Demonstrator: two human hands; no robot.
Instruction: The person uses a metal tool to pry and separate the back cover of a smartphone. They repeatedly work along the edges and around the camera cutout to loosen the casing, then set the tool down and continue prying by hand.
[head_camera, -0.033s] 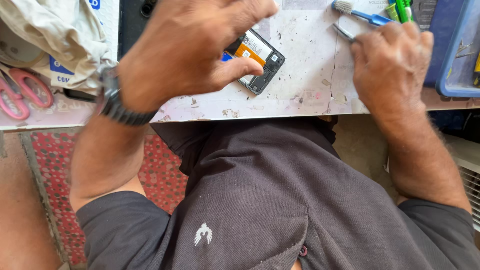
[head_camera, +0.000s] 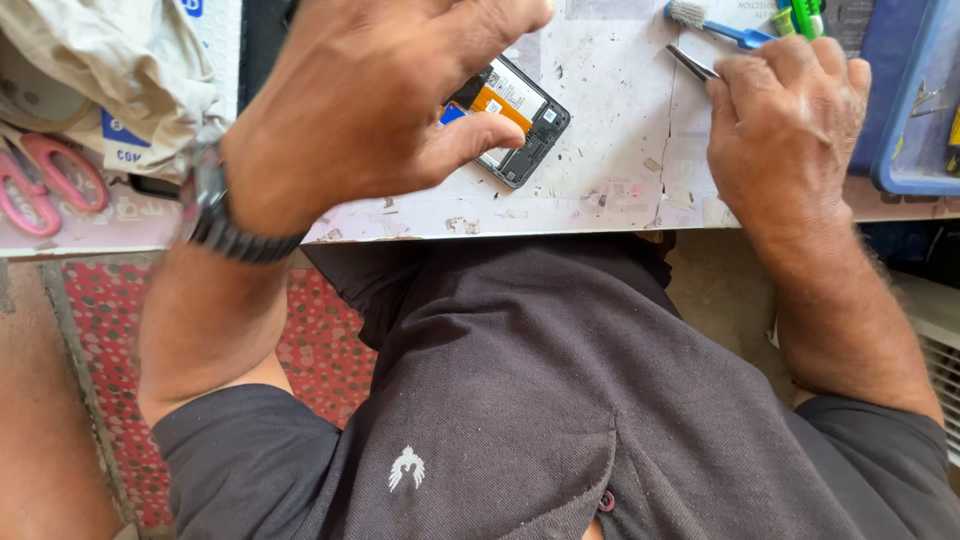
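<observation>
An opened black phone (head_camera: 525, 110) with its back off, showing an orange and white inside, lies on the scuffed white worktop (head_camera: 600, 190). My left hand (head_camera: 360, 100), with a dark wristwatch (head_camera: 225, 215), covers most of the phone, and the thumb presses on its near end. Flat on the worktop to the right lies my right hand (head_camera: 790, 130), fingers closed. A thin metal tweezers tip (head_camera: 690, 62) sticks out from under its index finger. The rest of the tweezers is hidden.
A blue-handled brush (head_camera: 720, 28) and a green tool (head_camera: 805, 15) lie at the far right. A blue tray (head_camera: 910, 120) stands beside my right hand. Pink scissors (head_camera: 50, 185) and a beige cloth (head_camera: 100, 70) are at the left. My lap is below the worktop edge.
</observation>
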